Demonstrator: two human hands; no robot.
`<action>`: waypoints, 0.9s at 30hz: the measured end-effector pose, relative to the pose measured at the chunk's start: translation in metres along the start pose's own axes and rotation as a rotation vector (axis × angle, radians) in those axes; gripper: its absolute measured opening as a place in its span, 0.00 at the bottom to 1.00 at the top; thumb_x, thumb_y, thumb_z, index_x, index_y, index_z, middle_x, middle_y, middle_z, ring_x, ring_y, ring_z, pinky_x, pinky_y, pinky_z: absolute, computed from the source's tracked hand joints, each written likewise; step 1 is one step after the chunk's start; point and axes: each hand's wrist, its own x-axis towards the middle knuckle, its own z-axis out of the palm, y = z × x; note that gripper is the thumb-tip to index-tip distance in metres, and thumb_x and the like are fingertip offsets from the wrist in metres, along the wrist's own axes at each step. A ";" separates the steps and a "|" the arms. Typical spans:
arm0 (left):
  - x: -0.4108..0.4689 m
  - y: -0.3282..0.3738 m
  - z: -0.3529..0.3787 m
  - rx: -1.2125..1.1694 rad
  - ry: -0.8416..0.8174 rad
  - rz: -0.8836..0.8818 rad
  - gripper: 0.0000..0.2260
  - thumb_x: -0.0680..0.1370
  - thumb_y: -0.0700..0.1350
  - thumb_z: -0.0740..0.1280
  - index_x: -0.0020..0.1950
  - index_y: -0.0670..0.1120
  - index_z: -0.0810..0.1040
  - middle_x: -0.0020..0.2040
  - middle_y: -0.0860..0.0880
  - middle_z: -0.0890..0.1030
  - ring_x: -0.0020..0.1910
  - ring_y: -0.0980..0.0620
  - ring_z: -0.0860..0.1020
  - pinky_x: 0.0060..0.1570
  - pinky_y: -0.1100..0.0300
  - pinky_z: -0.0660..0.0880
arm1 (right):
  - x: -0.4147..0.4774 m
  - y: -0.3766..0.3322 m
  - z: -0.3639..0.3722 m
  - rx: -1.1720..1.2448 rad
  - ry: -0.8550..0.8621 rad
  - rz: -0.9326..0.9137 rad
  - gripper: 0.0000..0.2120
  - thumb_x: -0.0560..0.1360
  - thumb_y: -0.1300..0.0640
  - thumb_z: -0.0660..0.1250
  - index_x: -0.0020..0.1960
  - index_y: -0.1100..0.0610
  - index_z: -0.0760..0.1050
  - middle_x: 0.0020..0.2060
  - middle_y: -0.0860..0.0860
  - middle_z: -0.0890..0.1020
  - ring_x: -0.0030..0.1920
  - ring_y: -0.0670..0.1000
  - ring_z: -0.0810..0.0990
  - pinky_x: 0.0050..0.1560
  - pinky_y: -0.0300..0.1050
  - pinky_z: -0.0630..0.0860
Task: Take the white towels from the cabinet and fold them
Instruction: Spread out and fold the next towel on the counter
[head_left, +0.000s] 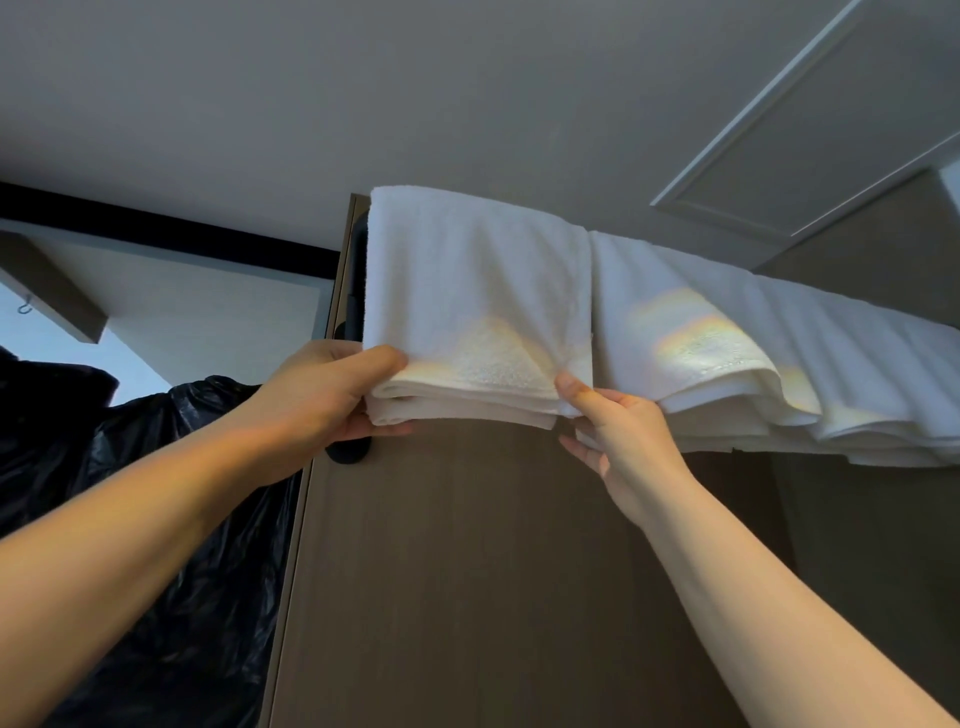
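Several white towels hang over the top edge of a brown cabinet (467, 571), seen from below. The leftmost white towel (478, 291) is folded double. My left hand (332, 395) pinches its lower left corner, thumb on the front face. My right hand (618, 436) grips its lower right corner, thumb up against the front. More white towels (753, 353) drape in loose folds to the right, their hems hanging below the cabinet top.
A black plastic bag (171, 519) bulges at the left beside the cabinet. A black handle (349, 452) shows behind the towel on the cabinet's left edge. A ceiling hatch (810, 130) is at the upper right. A small hook (24, 306) hangs at far left.
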 end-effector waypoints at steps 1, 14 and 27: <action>-0.001 -0.001 0.000 0.005 0.015 0.006 0.12 0.78 0.43 0.65 0.49 0.34 0.81 0.45 0.41 0.85 0.46 0.46 0.84 0.40 0.57 0.81 | 0.000 0.002 0.002 0.036 -0.010 0.017 0.10 0.74 0.53 0.72 0.47 0.60 0.79 0.54 0.54 0.81 0.59 0.51 0.78 0.61 0.50 0.77; -0.008 -0.009 -0.002 -0.083 0.156 -0.034 0.18 0.72 0.45 0.73 0.50 0.30 0.79 0.50 0.37 0.84 0.47 0.45 0.84 0.41 0.58 0.82 | -0.008 0.000 -0.004 0.244 -0.126 0.089 0.09 0.75 0.54 0.71 0.53 0.55 0.81 0.48 0.50 0.87 0.49 0.48 0.85 0.52 0.44 0.77; -0.006 -0.012 -0.005 0.005 0.218 0.011 0.15 0.73 0.46 0.74 0.46 0.33 0.82 0.45 0.40 0.85 0.42 0.47 0.85 0.37 0.62 0.81 | -0.005 -0.006 0.016 0.244 -0.253 -0.007 0.13 0.78 0.54 0.66 0.59 0.57 0.81 0.56 0.54 0.84 0.58 0.51 0.81 0.62 0.48 0.74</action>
